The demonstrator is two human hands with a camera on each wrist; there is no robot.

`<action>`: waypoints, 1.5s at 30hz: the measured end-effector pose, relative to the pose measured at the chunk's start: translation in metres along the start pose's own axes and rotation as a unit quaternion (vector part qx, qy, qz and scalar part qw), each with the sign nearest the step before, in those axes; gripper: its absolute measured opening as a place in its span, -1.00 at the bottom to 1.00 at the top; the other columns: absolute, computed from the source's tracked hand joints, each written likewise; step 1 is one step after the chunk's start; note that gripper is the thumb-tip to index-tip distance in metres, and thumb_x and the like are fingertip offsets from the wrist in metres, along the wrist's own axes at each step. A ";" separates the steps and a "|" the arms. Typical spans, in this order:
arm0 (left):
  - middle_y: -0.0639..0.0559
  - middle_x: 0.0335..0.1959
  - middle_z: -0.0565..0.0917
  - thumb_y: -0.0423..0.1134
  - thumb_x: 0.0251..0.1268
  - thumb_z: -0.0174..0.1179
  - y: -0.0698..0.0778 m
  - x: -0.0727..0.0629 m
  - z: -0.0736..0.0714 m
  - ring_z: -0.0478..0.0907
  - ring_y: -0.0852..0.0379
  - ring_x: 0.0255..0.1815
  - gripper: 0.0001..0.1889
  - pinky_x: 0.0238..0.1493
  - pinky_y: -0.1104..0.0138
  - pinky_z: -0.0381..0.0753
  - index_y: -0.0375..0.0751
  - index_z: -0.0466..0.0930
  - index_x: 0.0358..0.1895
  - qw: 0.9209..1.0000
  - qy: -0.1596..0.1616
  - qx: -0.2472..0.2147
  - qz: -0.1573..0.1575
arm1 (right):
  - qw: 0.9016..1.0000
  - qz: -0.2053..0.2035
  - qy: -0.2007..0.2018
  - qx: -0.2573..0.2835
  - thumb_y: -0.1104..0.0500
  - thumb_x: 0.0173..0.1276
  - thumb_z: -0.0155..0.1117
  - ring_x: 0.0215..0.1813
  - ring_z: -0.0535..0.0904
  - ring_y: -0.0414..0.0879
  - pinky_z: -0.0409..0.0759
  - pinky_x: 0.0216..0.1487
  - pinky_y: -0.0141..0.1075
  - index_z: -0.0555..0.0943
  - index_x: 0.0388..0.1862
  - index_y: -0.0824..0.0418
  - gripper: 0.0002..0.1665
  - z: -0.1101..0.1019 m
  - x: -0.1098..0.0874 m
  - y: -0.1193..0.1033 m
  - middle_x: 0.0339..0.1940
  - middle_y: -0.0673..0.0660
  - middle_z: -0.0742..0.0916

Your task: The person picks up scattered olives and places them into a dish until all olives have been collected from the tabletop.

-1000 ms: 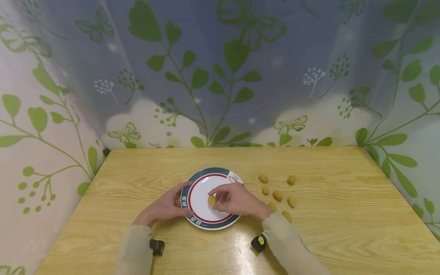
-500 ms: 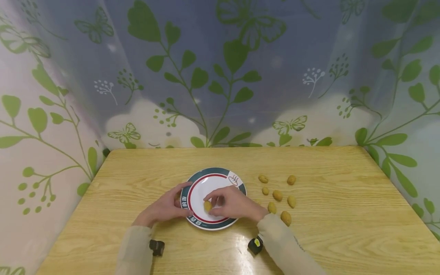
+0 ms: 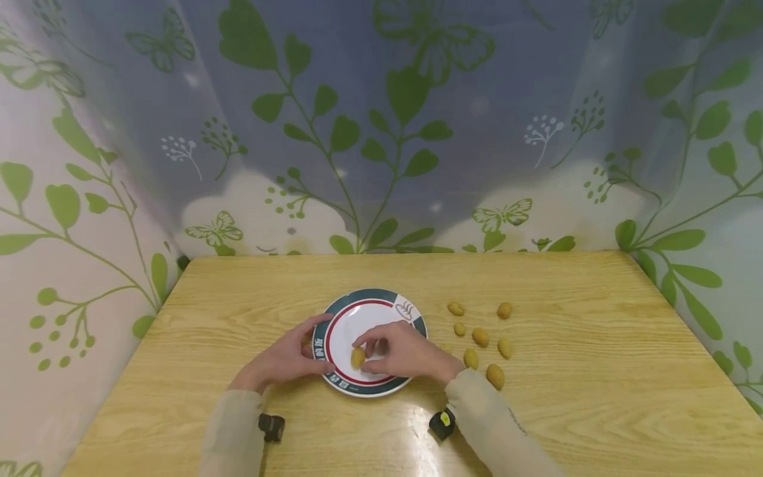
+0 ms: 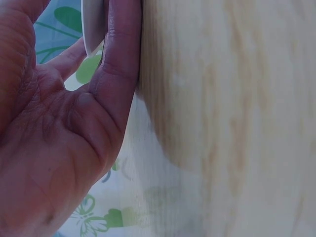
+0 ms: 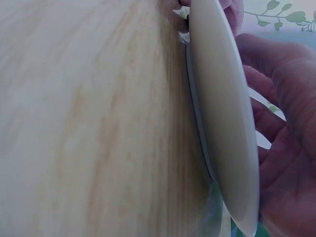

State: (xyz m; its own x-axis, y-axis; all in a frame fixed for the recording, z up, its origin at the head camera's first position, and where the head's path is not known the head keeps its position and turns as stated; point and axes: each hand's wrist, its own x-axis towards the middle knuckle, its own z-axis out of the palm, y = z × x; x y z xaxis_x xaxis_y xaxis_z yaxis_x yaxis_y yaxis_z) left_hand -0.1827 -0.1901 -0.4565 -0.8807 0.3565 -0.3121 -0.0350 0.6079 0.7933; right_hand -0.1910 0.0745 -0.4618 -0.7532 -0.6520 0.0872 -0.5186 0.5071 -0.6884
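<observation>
On the wooden table lies a white plate (image 3: 411, 310) with a dark teal rim and a red ring. My left hand (image 3: 286, 354) grips its left edge, with thumb and index finger on the rim; the left wrist view shows other fingers lower down, by the table. My right hand (image 3: 402, 351) is over the plate's right half, fingers curved and parted. A small yellow-brown lumpy oval piece (image 3: 357, 358) lies on the plate, just left of those fingertips. In the right wrist view the plate's pale underside (image 5: 222, 113) hides the piece.
Several similar yellow-brown pieces (image 3: 480, 337) lie scattered on the table right of the plate, some close to the right forearm. A patterned curtain (image 3: 393, 132) hangs behind the table (image 3: 584, 371). Dark cameras (image 3: 442, 424) sit on both wrists.
The right hand, which pinched the piece above the plate, has moved slightly left and let it go onto the plate. The left hand has stayed at the rim.
</observation>
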 end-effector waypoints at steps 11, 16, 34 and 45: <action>-0.14 0.15 0.56 -0.11 0.11 0.54 0.001 0.001 0.000 0.60 0.10 -0.23 -0.02 -0.13 0.28 0.55 0.08 0.16 0.59 1.000 0.003 0.007 0.002 | 1.000 -0.001 -0.007 0.027 0.14 0.24 0.53 -0.25 0.63 -0.29 0.57 -0.11 -0.43 0.76 0.04 0.06 -0.64 -0.007 -0.003 0.000 -0.30 -0.06 0.79; -0.14 0.15 0.55 -0.11 0.10 0.55 0.002 0.001 0.000 0.59 0.10 -0.24 -0.02 -0.14 0.28 0.54 0.08 0.17 0.59 1.000 0.004 0.009 0.000 | 0.999 0.004 -0.014 0.043 0.12 0.27 0.51 -0.20 0.65 -0.25 0.59 -0.10 -0.40 0.75 0.06 0.08 -0.64 -0.011 -0.006 0.000 -0.25 -0.02 0.80; -0.11 0.07 0.57 -0.11 0.07 0.57 -0.002 0.001 0.002 0.56 0.08 -0.23 -0.01 -0.16 0.27 0.52 0.14 0.19 0.58 1.000 0.013 0.008 -0.021 | 1.000 0.010 0.009 0.020 -0.02 0.29 0.50 -0.13 0.68 -0.16 0.61 -0.07 -0.36 0.75 0.08 0.06 -0.59 -0.025 -0.018 0.002 -0.20 -0.02 0.81; -0.10 0.06 0.55 -0.12 0.05 0.58 -0.001 0.002 0.003 0.54 0.05 -0.24 -0.01 -0.18 0.27 0.51 0.20 0.21 0.57 0.999 0.020 0.009 -0.031 | 0.999 0.015 0.032 0.031 -0.05 0.30 0.48 -0.26 0.62 -0.21 0.60 -0.18 -0.38 0.74 0.08 0.11 -0.57 -0.046 -0.034 0.000 -0.24 -0.02 0.78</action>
State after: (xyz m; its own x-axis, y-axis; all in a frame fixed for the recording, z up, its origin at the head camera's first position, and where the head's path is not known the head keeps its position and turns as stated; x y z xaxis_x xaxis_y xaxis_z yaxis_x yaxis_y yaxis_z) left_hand -0.1829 -0.1884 -0.4592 -0.8951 0.2888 -0.3397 -0.0831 0.6404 0.7636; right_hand -0.1836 0.1229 -0.4313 -0.7934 -0.5984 0.1115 -0.4711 0.4877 -0.7350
